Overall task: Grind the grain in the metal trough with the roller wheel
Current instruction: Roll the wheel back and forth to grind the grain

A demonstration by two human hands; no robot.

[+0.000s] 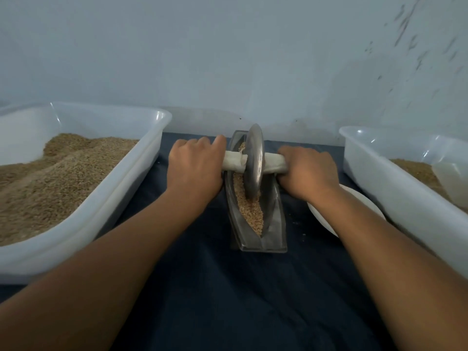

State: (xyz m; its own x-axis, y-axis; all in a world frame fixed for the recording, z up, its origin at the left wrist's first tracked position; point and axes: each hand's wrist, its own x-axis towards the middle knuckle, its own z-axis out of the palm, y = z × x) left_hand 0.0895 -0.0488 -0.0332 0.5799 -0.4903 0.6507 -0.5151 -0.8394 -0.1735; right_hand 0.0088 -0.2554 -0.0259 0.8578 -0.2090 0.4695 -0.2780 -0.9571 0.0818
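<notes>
The trough (272,219) sits in the middle of the bench (228,300), on a dark cloth. It's long & thin & made of metal. The wheel (254,160) stands up in it, abt halfway along, w/ its edge down in the grain (249,209).

A wrapped bar (234,161) goes thru the wheel. The left hand (195,171) grips the bar left of the trough. The right hand (307,171) grips it right of the trough. Both hands are curled tight round the bar, one each side of the wheel.

The grain in the trough looks partly broken but lumpy, not fine powder yet. So I think the job is under way, not done. More rolls are prob. needed.

Left of the trough is a big tub (141,173) w/ lots of grain. Right of the trough is another tub (379,171) w/ a bit of grain & a scoop (453,178). A white plate (326,219) lies just right of the trough, partly under the right arm.
</notes>
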